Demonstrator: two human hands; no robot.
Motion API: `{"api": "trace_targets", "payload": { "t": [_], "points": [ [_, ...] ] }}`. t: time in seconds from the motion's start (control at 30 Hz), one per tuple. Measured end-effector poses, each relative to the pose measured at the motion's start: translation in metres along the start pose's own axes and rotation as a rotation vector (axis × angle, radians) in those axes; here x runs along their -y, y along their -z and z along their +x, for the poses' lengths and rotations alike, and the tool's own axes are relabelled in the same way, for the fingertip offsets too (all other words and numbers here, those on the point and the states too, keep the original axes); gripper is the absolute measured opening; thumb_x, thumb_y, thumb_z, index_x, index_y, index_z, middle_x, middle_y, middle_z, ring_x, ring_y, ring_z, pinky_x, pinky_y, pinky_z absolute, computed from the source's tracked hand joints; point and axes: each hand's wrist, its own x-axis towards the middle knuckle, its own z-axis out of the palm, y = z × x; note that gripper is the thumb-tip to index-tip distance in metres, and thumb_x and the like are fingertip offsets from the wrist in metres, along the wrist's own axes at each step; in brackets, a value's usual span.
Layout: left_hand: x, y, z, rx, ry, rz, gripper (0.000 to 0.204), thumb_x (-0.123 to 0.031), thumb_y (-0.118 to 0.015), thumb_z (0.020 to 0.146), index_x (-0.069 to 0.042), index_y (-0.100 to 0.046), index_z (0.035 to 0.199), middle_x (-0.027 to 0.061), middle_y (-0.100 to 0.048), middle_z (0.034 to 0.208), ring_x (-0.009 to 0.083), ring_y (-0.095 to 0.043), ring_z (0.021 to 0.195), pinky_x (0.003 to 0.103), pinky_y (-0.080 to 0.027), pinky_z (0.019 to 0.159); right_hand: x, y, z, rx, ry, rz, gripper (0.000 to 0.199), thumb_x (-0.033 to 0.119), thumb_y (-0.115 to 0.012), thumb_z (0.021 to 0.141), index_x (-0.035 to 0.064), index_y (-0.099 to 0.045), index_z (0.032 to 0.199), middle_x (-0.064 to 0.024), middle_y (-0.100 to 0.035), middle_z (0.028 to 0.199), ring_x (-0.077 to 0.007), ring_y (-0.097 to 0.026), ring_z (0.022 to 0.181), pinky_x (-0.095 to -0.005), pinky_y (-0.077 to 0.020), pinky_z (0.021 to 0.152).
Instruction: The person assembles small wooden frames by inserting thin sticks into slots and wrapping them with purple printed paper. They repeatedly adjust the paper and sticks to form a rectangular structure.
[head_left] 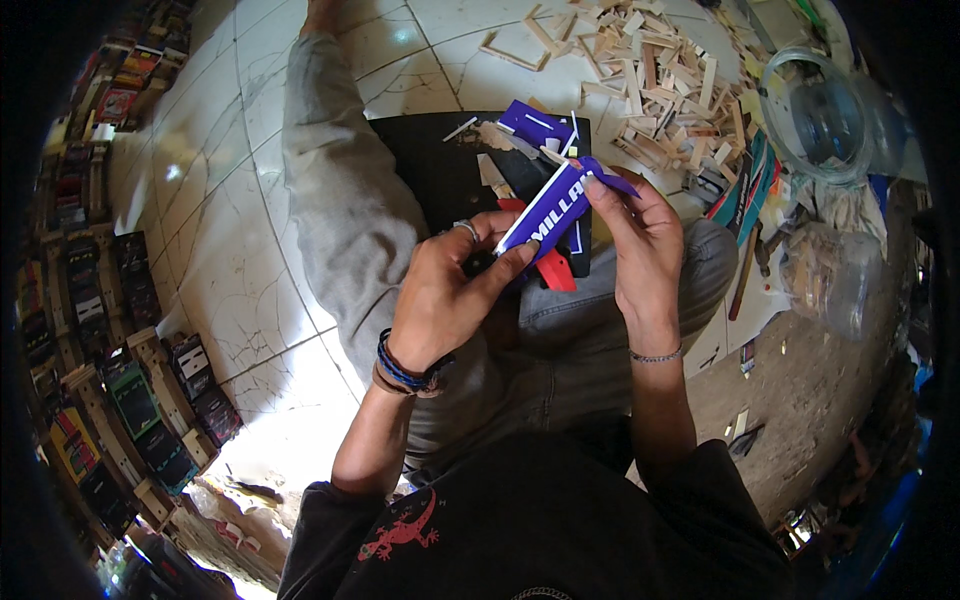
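Note:
A purple strip of printed card (548, 212) with white lettering and a pale long edge is held slantwise between my hands above a black board (430, 150). My left hand (445, 290) pinches its lower end, thumb on top and fingers beneath. At the upper end, my right hand (635, 230) grips it with thumb and fingers, where a purple flap bends outward. Partly hidden under the strip lies a red-handled tool (556, 270). Another purple card piece (536, 126) rests at the board's far edge, beside brown crumbs and pale scraps.
A heap of small wooden strips (660, 80) spreads over the tiled floor at the far right. Near it are a clear plastic tub (815, 115), a hammer (748, 270) and a clear plastic container (835, 270). Stacked boxed items (140, 400) line the left.

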Motion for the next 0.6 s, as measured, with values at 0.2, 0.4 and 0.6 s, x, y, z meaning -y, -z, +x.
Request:
{"api": "trace_targets", "payload": {
  "t": [0.2,0.4,0.6],
  "points": [
    [-0.0012,0.0005,0.0002,0.007,-0.007,0.037,0.031,-0.015,-0.072,0.097,0.002,-0.067,0.122,0.0069,-0.073,0.110,0.0113,-0.065,0.104,0.028,-0.051,0.094,-0.0015,0.0002,0.0010,-0.006,-0.007,-0.005,0.025,0.008,-0.075,0.094,-0.0037,-0.068,0.115,-0.0065,-0.072,0.107,-0.0094,-0.065,0.099,-0.0240,-0.0512,0.092],
    [0.0006,0.0012,0.0004,0.020,-0.015,0.017,0.032,-0.015,-0.072,0.097,0.002,-0.067,0.123,0.0068,-0.073,0.110,0.0115,-0.065,0.103,0.028,-0.051,0.094,-0.0002,-0.0010,0.0016,-0.004,-0.019,-0.004,0.026,0.010,-0.075,0.094,-0.0036,-0.068,0.115,-0.0059,-0.072,0.106,-0.0088,-0.065,0.097,-0.0229,-0.0506,0.091],
    [0.0048,-0.0018,0.0011,-0.037,-0.072,0.020,0.032,-0.015,-0.072,0.095,0.000,-0.068,0.123,0.0138,-0.077,0.100,0.0124,-0.070,0.093,0.029,-0.053,0.085,-0.0004,-0.0013,0.0011,-0.012,-0.034,-0.007,0.027,0.010,-0.075,0.094,-0.0035,-0.068,0.116,-0.0057,-0.072,0.106,-0.0082,-0.065,0.098,-0.0223,-0.0499,0.091]
  ]
}}
